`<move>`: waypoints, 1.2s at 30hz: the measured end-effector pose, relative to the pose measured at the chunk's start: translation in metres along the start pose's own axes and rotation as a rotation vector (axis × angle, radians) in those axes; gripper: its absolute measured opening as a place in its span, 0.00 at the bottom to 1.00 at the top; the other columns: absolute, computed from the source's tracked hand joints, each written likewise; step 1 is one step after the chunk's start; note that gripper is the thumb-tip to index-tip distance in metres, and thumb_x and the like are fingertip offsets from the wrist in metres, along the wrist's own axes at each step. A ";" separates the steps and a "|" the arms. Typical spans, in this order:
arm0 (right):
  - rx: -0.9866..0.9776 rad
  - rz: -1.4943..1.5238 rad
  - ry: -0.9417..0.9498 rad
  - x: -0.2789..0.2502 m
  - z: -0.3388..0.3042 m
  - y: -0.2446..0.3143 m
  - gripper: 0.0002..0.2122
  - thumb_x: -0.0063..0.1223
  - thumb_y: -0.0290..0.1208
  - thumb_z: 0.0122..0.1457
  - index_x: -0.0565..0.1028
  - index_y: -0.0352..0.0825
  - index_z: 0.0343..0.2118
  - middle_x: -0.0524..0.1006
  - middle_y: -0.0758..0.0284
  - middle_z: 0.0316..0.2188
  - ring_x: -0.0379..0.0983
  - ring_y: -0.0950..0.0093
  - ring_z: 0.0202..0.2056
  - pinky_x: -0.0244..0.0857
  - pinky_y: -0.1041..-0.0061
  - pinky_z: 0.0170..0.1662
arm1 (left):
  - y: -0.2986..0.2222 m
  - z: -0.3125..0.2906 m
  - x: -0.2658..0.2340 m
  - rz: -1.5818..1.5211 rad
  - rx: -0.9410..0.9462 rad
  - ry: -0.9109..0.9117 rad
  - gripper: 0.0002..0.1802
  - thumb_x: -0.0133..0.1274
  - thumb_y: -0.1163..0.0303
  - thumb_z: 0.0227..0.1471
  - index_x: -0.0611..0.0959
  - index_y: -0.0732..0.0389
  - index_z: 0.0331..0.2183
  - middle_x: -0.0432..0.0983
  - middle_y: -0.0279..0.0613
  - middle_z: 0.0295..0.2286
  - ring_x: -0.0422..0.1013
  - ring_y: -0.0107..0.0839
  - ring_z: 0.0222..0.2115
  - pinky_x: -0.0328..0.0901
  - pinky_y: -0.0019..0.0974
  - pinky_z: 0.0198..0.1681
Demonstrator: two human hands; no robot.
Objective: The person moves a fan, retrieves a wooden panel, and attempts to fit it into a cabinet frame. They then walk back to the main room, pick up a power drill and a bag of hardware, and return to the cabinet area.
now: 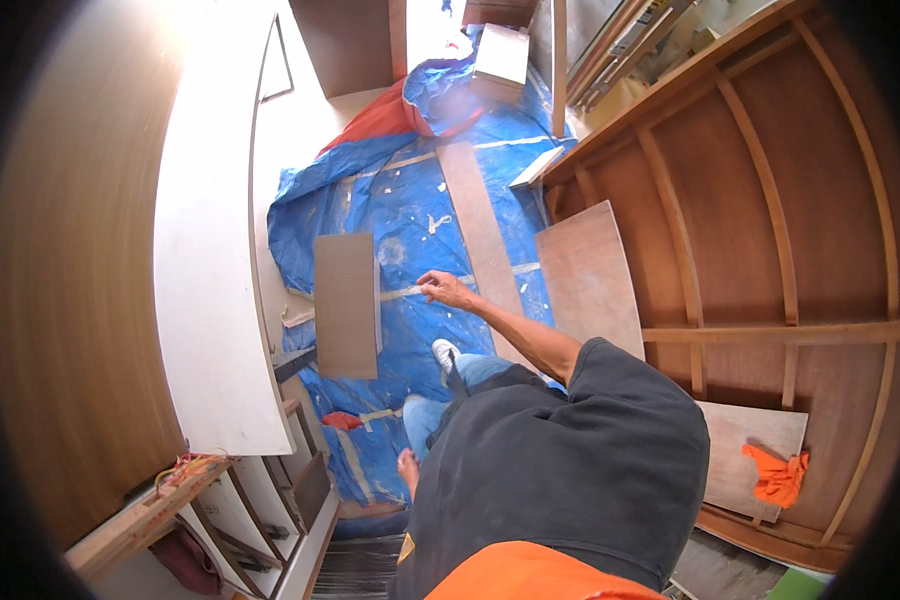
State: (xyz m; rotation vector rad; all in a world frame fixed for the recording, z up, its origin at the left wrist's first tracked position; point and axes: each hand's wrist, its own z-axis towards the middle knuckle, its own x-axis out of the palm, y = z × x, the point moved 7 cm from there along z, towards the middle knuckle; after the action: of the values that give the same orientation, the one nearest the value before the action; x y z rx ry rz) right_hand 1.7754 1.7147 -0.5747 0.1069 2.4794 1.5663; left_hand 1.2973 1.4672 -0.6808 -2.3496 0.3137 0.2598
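Observation:
My right arm reaches out over the floor, and my right hand [445,289] is open with loosely bent fingers and nothing visible in it. It is nearest to a grey-brown rectangular panel or box [345,305] lying on a blue tarp [410,225], apart from it in the picture. Low beside my leg hangs my left hand [408,466], small and partly hidden by my body; its fingers look loosely bent, with no object seen in them. A long, pale wooden board [475,220] runs across the tarp beyond my right hand.
Along the right stands a brown wooden frame [750,190], with plywood sheets [590,270] and an orange cloth [776,473] against it. A large white panel [210,260] rises at left. Loose wires [185,470] lie on a timber ledge. A white box [501,55] sits at the back.

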 end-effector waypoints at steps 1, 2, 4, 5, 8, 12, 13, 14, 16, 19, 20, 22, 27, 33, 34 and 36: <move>0.017 -0.027 -0.019 -0.014 0.001 0.005 0.17 0.52 0.36 0.57 0.75 0.31 0.46 0.79 0.60 0.35 0.78 0.73 0.31 0.71 0.72 0.37 | -0.017 0.010 0.000 -0.185 -0.128 -0.008 0.20 0.52 0.60 0.55 0.75 0.56 0.48 0.75 0.33 0.36 0.72 0.30 0.37 0.66 0.35 0.36; 0.081 -0.072 -0.039 -0.028 0.001 0.004 0.18 0.52 0.37 0.57 0.75 0.31 0.46 0.79 0.60 0.35 0.78 0.73 0.32 0.71 0.72 0.38 | -0.046 0.028 0.007 -0.234 -0.143 0.018 0.20 0.52 0.60 0.55 0.75 0.56 0.48 0.75 0.34 0.37 0.73 0.30 0.37 0.66 0.35 0.36; 0.081 -0.074 0.000 -0.049 -0.004 0.003 0.17 0.52 0.35 0.59 0.73 0.30 0.48 0.78 0.60 0.37 0.77 0.73 0.34 0.72 0.73 0.38 | -0.103 0.064 0.019 -0.231 -0.158 0.049 0.20 0.51 0.60 0.56 0.74 0.55 0.49 0.75 0.35 0.39 0.73 0.31 0.39 0.67 0.36 0.38; 0.095 -0.067 0.011 -0.056 -0.009 0.000 0.17 0.52 0.36 0.59 0.73 0.31 0.48 0.78 0.60 0.37 0.77 0.73 0.34 0.72 0.73 0.38 | -0.125 0.079 0.023 -0.195 -0.187 0.051 0.20 0.50 0.60 0.56 0.74 0.55 0.49 0.75 0.36 0.40 0.73 0.31 0.40 0.67 0.37 0.39; 0.173 -0.060 0.096 -0.065 -0.021 -0.017 0.18 0.53 0.37 0.59 0.73 0.32 0.49 0.78 0.60 0.37 0.77 0.73 0.33 0.71 0.73 0.37 | -0.191 0.123 0.049 -0.157 -0.123 0.121 0.21 0.50 0.59 0.57 0.73 0.55 0.50 0.74 0.37 0.41 0.73 0.33 0.41 0.67 0.39 0.41; 0.360 -0.051 0.220 -0.077 -0.011 -0.045 0.20 0.54 0.38 0.59 0.73 0.32 0.50 0.78 0.61 0.38 0.77 0.74 0.31 0.71 0.74 0.36 | -0.248 0.165 0.090 -0.112 -0.122 0.203 0.22 0.50 0.59 0.57 0.73 0.56 0.50 0.75 0.38 0.41 0.73 0.34 0.41 0.67 0.40 0.41; 0.388 -0.068 0.204 -0.083 0.002 -0.050 0.19 0.54 0.37 0.58 0.73 0.33 0.50 0.79 0.62 0.38 0.77 0.75 0.31 0.70 0.75 0.32 | -0.260 0.176 0.103 -0.106 -0.127 0.237 0.21 0.50 0.58 0.57 0.73 0.56 0.50 0.75 0.37 0.40 0.73 0.34 0.40 0.68 0.38 0.39; 0.381 -0.017 0.152 -0.094 0.016 -0.052 0.19 0.54 0.37 0.58 0.73 0.33 0.50 0.79 0.63 0.37 0.76 0.75 0.30 0.69 0.75 0.31 | -0.270 0.190 0.113 -0.066 -0.183 0.241 0.21 0.51 0.58 0.57 0.73 0.56 0.50 0.75 0.37 0.40 0.73 0.33 0.40 0.68 0.36 0.38; 0.472 0.022 0.013 -0.117 0.040 -0.061 0.18 0.54 0.37 0.57 0.74 0.34 0.49 0.79 0.64 0.36 0.76 0.76 0.30 0.68 0.76 0.29 | -0.306 0.221 0.134 -0.002 -0.089 0.347 0.19 0.52 0.59 0.56 0.75 0.56 0.48 0.76 0.36 0.37 0.74 0.31 0.37 0.67 0.29 0.29; 0.538 0.105 -0.196 -0.156 0.061 -0.061 0.18 0.54 0.37 0.56 0.75 0.34 0.48 0.78 0.67 0.32 0.74 0.78 0.27 0.66 0.80 0.27 | -0.347 0.251 0.162 0.167 -0.026 0.377 0.19 0.50 0.61 0.57 0.75 0.57 0.48 0.76 0.37 0.37 0.74 0.31 0.37 0.69 0.31 0.30; 0.627 0.064 -0.253 -0.175 0.069 -0.060 0.18 0.53 0.37 0.56 0.75 0.34 0.47 0.78 0.67 0.32 0.74 0.78 0.27 0.66 0.80 0.27 | -0.364 0.264 0.178 0.041 -0.042 0.395 0.19 0.50 0.61 0.57 0.75 0.56 0.49 0.76 0.38 0.38 0.74 0.32 0.37 0.69 0.32 0.32; 0.491 0.127 -0.287 -0.199 0.090 -0.038 0.18 0.53 0.37 0.57 0.75 0.33 0.47 0.77 0.67 0.31 0.74 0.78 0.28 0.67 0.80 0.28 | -0.392 0.292 0.185 -0.029 -0.152 0.309 0.19 0.50 0.61 0.58 0.74 0.56 0.50 0.75 0.38 0.39 0.74 0.33 0.38 0.70 0.35 0.36; 0.456 0.250 -0.507 -0.255 0.127 -0.016 0.18 0.53 0.37 0.57 0.75 0.33 0.47 0.78 0.65 0.33 0.76 0.77 0.32 0.69 0.78 0.33 | -0.484 0.371 0.217 0.073 -0.147 0.376 0.19 0.49 0.59 0.58 0.75 0.53 0.49 0.75 0.39 0.43 0.74 0.35 0.40 0.69 0.39 0.40; 0.484 0.073 -0.562 -0.283 0.170 -0.039 0.16 0.54 0.37 0.55 0.79 0.33 0.44 0.80 0.61 0.38 0.76 0.69 0.41 0.69 0.71 0.45 | -0.585 0.439 0.268 0.055 -0.074 0.372 0.20 0.48 0.59 0.58 0.75 0.53 0.50 0.74 0.40 0.44 0.73 0.37 0.43 0.67 0.43 0.43; 0.561 0.068 -0.566 -0.289 0.176 -0.048 0.16 0.54 0.37 0.55 0.79 0.33 0.43 0.80 0.61 0.39 0.75 0.67 0.42 0.68 0.70 0.47 | -0.593 0.447 0.275 0.057 -0.114 0.323 0.20 0.48 0.58 0.58 0.74 0.53 0.51 0.74 0.40 0.44 0.73 0.38 0.43 0.66 0.44 0.44; 0.556 0.194 -0.557 -0.302 0.202 -0.056 0.15 0.54 0.38 0.55 0.80 0.34 0.41 0.80 0.62 0.37 0.75 0.68 0.40 0.68 0.69 0.43 | -0.615 0.460 0.298 0.052 -0.019 0.369 0.21 0.48 0.58 0.58 0.74 0.54 0.51 0.73 0.41 0.44 0.71 0.40 0.45 0.65 0.46 0.46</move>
State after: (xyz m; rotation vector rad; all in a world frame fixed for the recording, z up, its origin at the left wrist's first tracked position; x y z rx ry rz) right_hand 2.1156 1.8182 -0.6679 0.7695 2.3920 0.7051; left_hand 1.7198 2.1739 -0.6873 -2.4035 0.5506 -0.1517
